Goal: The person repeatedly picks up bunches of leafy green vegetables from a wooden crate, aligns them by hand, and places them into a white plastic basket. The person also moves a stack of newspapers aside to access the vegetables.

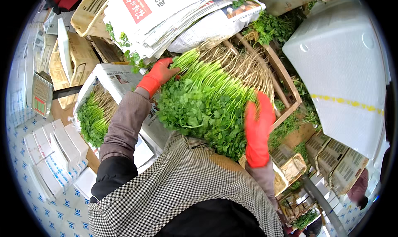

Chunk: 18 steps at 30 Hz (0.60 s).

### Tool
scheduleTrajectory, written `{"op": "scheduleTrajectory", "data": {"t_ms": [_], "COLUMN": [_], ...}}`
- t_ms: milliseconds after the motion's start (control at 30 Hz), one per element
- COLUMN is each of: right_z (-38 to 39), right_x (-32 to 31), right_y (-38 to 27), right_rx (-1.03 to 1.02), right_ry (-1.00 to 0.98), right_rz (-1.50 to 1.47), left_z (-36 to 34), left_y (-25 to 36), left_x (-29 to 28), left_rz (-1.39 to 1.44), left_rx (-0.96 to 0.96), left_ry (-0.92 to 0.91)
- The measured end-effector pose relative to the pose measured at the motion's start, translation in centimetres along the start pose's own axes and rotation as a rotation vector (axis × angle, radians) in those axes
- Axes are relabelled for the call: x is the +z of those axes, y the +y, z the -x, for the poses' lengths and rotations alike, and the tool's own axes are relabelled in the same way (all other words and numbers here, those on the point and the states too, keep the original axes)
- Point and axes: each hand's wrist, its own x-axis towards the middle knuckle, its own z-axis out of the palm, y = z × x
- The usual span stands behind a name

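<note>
A wide heap of leafy green herbs (203,104), coriander-like, lies in front of me with bright stems and long pale roots (244,65) pointing away. My left hand (161,74), in an orange-red glove with bare fingertips, touches the heap's left edge by the stems. Its fingers are apart and slightly bent. At the right edge, my right hand (258,125) in a red glove rests against leaves and stems; motion smears its fingers. The roots lie over a wooden frame (286,75). Beyond them sits a thick stack of newspapers (161,19).
At the left, a newspaper-lined white box (120,79) holds more rooted herbs (94,116). Yellow plastic crates (70,67) and a scale display (41,98) stand farther left, near white foam boxes (58,154). A large white foam box (340,67) fills the right. Another person (358,189) is at lower right.
</note>
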Motion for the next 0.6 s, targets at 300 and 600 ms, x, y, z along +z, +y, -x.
{"op": "scheduleTrajectory", "data": {"t_ms": [300, 600], "right_z": [-2.0, -1.3], "right_x": [5.0, -1.5], "right_y": [-4.9, -3.8], "right_rx": [-0.405, -0.13], "right_ry": [-0.573, -0.374], "right_rz": [0.459, 0.16], "left_z": [4.6, 6.7], "left_y": [3.5, 5.6], "left_x": [4.4, 9.9], "left_rz": [-0.62, -0.031], "left_rx": [0.16, -0.014], "left_ry": [0.114, 0.001]}}
